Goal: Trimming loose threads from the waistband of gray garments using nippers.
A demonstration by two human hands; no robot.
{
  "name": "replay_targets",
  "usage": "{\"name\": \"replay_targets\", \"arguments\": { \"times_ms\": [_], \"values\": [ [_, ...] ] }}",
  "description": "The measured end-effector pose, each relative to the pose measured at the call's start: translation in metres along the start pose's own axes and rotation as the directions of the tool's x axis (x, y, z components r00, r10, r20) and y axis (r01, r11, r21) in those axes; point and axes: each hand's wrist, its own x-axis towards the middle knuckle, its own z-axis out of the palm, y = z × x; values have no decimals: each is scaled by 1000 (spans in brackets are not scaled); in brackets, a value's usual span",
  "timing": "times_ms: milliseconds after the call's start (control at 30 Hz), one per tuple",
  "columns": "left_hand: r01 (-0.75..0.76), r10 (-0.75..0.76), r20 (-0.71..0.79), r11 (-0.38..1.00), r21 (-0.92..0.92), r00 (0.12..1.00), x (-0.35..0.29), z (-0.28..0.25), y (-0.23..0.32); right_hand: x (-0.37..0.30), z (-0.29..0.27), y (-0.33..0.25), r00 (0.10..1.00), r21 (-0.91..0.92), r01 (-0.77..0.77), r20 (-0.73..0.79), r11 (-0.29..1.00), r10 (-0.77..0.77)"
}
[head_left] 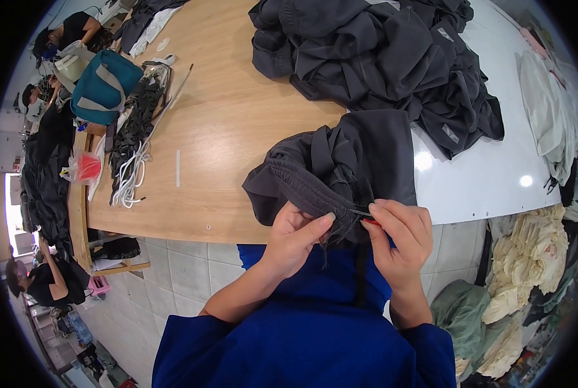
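Observation:
A dark grey garment (pixel 392 149) lies at the table's near edge, its gathered elastic waistband (pixel 302 191) bunched toward me. My left hand (pixel 295 239) is closed on the waistband, thumb on top. Loose dark threads or cord ends hang below it. My right hand (pixel 399 239) pinches a small tool with a red part (pixel 370 222) and a thin metal-looking tip, which touches the waistband's end. Its exact kind is mostly hidden by my fingers. A dark strip (pixel 361 275) hangs down in front of my blue shirt.
A heap of dark grey garments (pixel 366 52) covers the far right of the wooden table (pixel 218 129). At left are a teal bag (pixel 106 87), black straps (pixel 137 123) and white cords (pixel 130 174). Cream cloth piles (pixel 528 258) stand at right. Other people work at far left.

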Motion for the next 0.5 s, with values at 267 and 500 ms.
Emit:
{"name": "replay_targets", "arguments": {
  "times_ms": [267, 500],
  "values": [
    [-18, 18, 4, 1000, 1, 1000, 0, 0, -1, -3, -4, -7, 995, 50, 62, 78, 997, -66],
    [-22, 22, -10, 1000, -2, 1000, 2, -1, 0, -10, -9, -6, 987, 168, 41, 144, 985, -66]
  ]
}}
